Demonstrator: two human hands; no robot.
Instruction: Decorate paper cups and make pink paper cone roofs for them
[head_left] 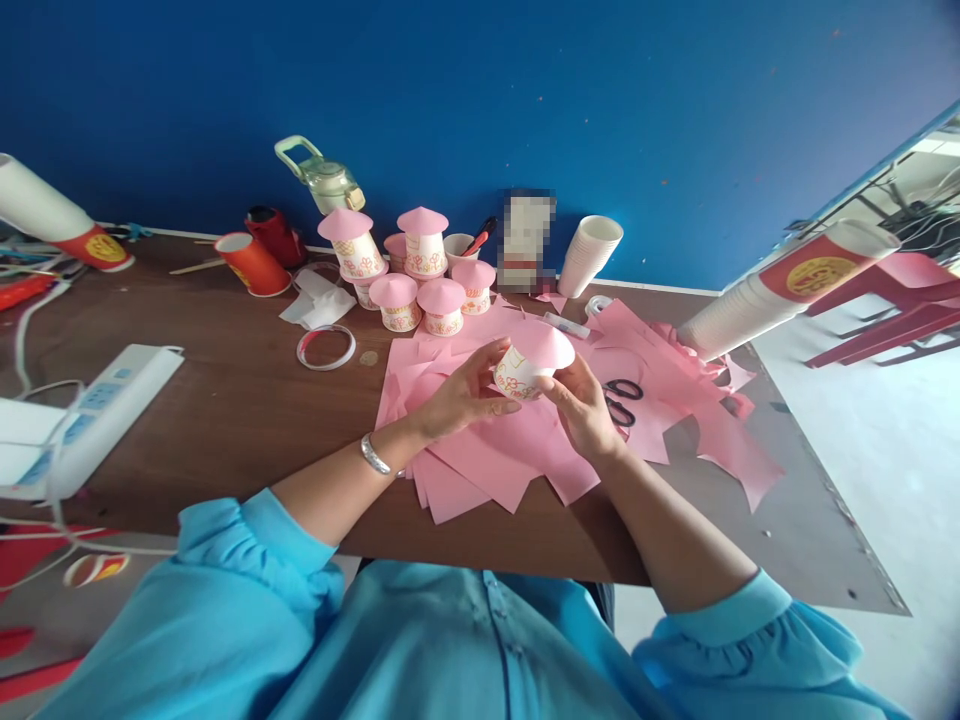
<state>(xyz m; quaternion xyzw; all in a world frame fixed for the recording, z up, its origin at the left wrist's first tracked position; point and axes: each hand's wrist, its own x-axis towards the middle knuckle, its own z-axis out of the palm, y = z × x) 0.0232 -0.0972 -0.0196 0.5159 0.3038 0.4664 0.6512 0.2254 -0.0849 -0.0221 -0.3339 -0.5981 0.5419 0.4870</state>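
Between my two hands is a white paper cup (512, 378) with drawn flowers, topped by a pink paper cone (546, 345). My left hand (474, 388) grips the cup's left side, fingers behind and thumb in front. On the right, my right hand (585, 405) holds the cup near the cone's edge, thumb at the front. Both are raised over a spread of pink paper sheets (480, 465). Black-handled scissors (622, 402) lie on the paper beside my right hand. Behind my hands stand several similar cups with pink cone tops (442, 296).
A roll of tape (325, 347) and white tissue (316, 298) lie left of the paper. Stacked white cups (589, 258) stand by the blue wall; another long cup stack (787, 285) leans at right. A power strip (97, 410) with cables, an orange cup (251, 265) and a bottle (326, 182) are leftward.
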